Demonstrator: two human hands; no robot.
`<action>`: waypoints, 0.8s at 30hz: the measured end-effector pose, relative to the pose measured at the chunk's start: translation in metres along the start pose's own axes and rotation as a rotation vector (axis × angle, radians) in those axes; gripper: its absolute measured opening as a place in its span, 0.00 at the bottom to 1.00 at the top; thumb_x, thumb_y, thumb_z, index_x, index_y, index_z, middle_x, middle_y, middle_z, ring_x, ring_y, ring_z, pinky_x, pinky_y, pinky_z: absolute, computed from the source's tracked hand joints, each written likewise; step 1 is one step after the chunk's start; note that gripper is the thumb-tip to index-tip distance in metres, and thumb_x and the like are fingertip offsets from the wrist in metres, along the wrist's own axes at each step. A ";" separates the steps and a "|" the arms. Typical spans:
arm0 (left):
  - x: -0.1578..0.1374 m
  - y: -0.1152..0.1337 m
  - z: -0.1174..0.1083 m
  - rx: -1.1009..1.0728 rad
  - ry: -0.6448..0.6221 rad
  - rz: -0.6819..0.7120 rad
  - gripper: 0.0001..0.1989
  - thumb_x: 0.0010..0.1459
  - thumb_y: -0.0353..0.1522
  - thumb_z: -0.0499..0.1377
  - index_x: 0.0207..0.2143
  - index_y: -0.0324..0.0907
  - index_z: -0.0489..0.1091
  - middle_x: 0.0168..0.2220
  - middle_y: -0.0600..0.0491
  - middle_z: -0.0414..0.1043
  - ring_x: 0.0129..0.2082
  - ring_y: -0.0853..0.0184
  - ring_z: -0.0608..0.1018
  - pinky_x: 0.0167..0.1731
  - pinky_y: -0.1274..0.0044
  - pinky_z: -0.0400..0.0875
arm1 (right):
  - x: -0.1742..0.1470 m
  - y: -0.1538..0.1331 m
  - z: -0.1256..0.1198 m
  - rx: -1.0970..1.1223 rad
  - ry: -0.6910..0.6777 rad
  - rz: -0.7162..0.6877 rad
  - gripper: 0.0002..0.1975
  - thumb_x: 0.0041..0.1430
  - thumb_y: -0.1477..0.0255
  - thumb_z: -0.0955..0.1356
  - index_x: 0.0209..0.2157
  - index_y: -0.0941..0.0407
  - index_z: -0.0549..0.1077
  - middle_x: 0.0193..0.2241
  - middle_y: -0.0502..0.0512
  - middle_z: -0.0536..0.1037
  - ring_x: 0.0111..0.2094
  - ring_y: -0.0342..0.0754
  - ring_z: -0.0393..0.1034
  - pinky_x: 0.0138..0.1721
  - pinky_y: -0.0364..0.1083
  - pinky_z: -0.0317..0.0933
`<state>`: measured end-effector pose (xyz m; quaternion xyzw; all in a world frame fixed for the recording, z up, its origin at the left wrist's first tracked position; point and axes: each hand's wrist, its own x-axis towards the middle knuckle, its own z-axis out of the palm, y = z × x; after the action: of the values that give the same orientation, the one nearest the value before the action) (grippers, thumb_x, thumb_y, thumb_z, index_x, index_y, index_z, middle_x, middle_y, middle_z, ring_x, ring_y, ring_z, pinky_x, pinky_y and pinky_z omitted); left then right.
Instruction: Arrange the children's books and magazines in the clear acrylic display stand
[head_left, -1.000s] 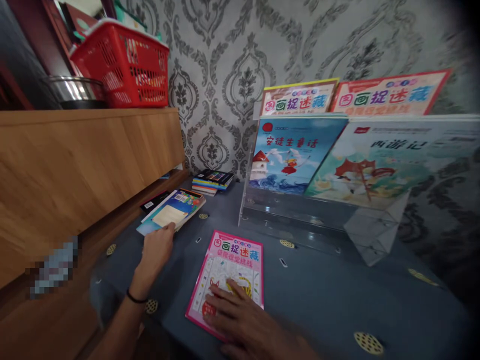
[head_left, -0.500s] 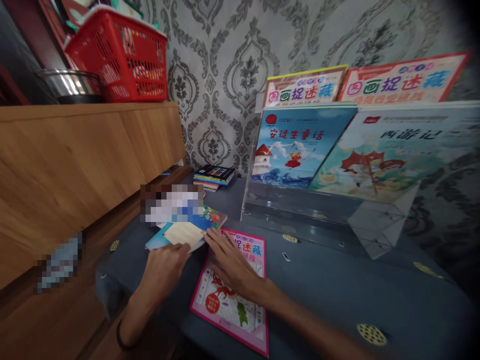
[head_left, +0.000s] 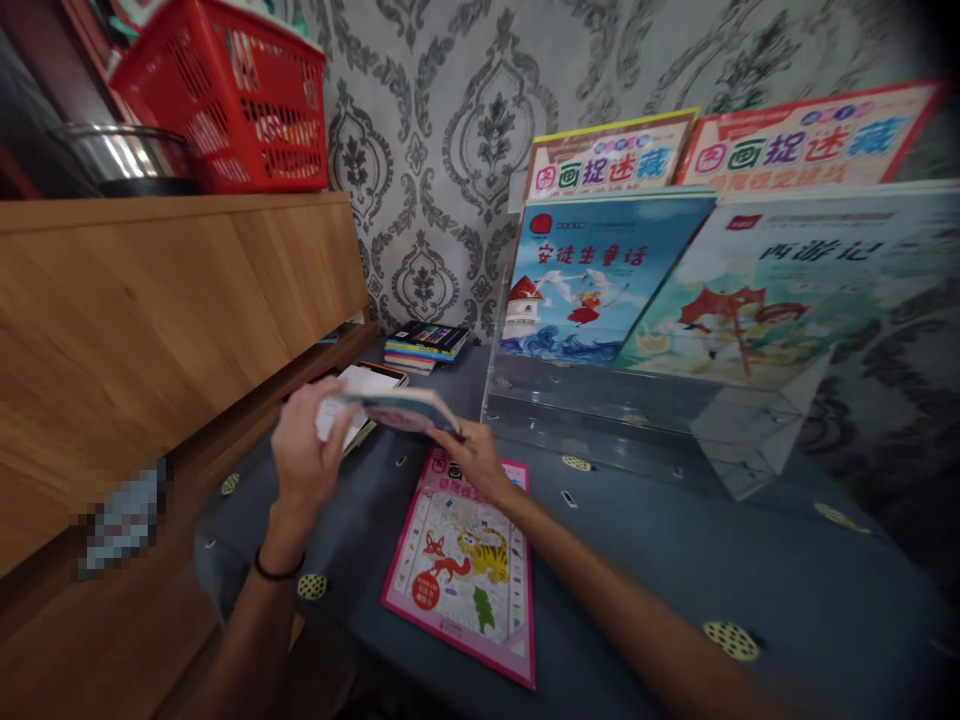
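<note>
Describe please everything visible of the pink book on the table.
The pink book looks thin and glossy, its paper cover bordered in pink. It lies flat, face up on the dark cloth. The cover shows a fox, a striped yellow cat and a red circle. The right hand hides part of its title; contact is unclear.

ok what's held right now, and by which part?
One book, by opposite ends: left hand at its left end, right hand at its right.
</note>
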<state>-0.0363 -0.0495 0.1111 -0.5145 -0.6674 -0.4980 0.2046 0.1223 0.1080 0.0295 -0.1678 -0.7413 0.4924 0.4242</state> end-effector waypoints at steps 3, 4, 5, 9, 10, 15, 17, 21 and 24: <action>0.011 -0.024 0.013 -0.269 0.178 -0.274 0.22 0.63 0.47 0.54 0.50 0.40 0.67 0.53 0.43 0.73 0.54 0.60 0.75 0.53 0.67 0.69 | 0.008 -0.005 -0.004 0.200 0.196 0.134 0.23 0.50 0.48 0.72 0.27 0.56 0.77 0.24 0.51 0.80 0.29 0.50 0.74 0.33 0.47 0.69; 0.010 -0.032 0.018 -0.370 0.162 -0.390 0.24 0.62 0.49 0.54 0.50 0.40 0.67 0.53 0.42 0.72 0.55 0.59 0.75 0.51 0.68 0.70 | 0.009 -0.006 -0.005 0.260 0.245 0.154 0.22 0.48 0.49 0.73 0.26 0.56 0.77 0.24 0.51 0.80 0.30 0.50 0.75 0.34 0.47 0.70; 0.006 -0.037 0.023 -0.460 0.112 -0.499 0.25 0.61 0.50 0.54 0.50 0.40 0.66 0.54 0.41 0.72 0.55 0.58 0.75 0.50 0.68 0.71 | 0.010 -0.007 -0.006 0.320 0.280 0.170 0.22 0.47 0.49 0.74 0.27 0.55 0.77 0.26 0.51 0.81 0.31 0.49 0.75 0.37 0.48 0.71; -0.019 -0.038 0.043 -0.624 -0.197 -0.698 0.30 0.58 0.54 0.56 0.52 0.41 0.68 0.55 0.41 0.72 0.55 0.57 0.75 0.47 0.70 0.72 | 0.006 -0.015 -0.009 0.581 0.289 0.297 0.23 0.43 0.51 0.77 0.34 0.55 0.78 0.31 0.52 0.84 0.34 0.51 0.78 0.40 0.50 0.73; -0.026 -0.035 0.046 -0.638 -0.260 -0.695 0.30 0.56 0.54 0.58 0.51 0.41 0.69 0.54 0.42 0.73 0.54 0.58 0.75 0.46 0.71 0.72 | 0.003 -0.017 -0.010 0.634 0.265 0.340 0.24 0.43 0.51 0.77 0.35 0.55 0.78 0.31 0.53 0.84 0.34 0.52 0.79 0.39 0.50 0.73; -0.042 -0.016 0.054 -0.853 -0.390 -0.762 0.30 0.50 0.49 0.66 0.49 0.39 0.72 0.42 0.48 0.79 0.40 0.63 0.79 0.37 0.75 0.73 | -0.020 -0.028 -0.020 0.727 0.127 0.514 0.23 0.44 0.53 0.78 0.34 0.56 0.78 0.29 0.55 0.84 0.32 0.52 0.80 0.36 0.49 0.74; -0.045 -0.015 0.058 -0.936 -0.404 -0.837 0.27 0.48 0.47 0.68 0.45 0.39 0.72 0.35 0.52 0.78 0.31 0.67 0.78 0.30 0.78 0.72 | -0.034 -0.030 -0.024 0.695 0.092 0.564 0.22 0.46 0.53 0.77 0.32 0.57 0.78 0.29 0.56 0.84 0.30 0.51 0.79 0.35 0.48 0.74; -0.054 -0.017 0.071 -1.029 -0.423 -0.930 0.24 0.45 0.44 0.71 0.39 0.39 0.72 0.27 0.56 0.74 0.22 0.73 0.73 0.23 0.82 0.68 | -0.064 -0.029 -0.034 0.589 0.015 0.640 0.22 0.51 0.52 0.74 0.33 0.58 0.78 0.29 0.57 0.83 0.29 0.49 0.79 0.36 0.48 0.73; -0.063 -0.019 0.082 -1.018 -0.521 -0.967 0.24 0.45 0.46 0.70 0.37 0.39 0.71 0.25 0.58 0.71 0.20 0.74 0.72 0.21 0.82 0.68 | -0.081 -0.022 -0.052 0.380 0.007 0.584 0.22 0.55 0.52 0.71 0.38 0.58 0.77 0.33 0.58 0.83 0.33 0.52 0.79 0.39 0.51 0.73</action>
<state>-0.0089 -0.0074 0.0181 -0.2961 -0.5331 -0.6418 -0.4650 0.2140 0.0746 0.0193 -0.2926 -0.5557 0.7216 0.2913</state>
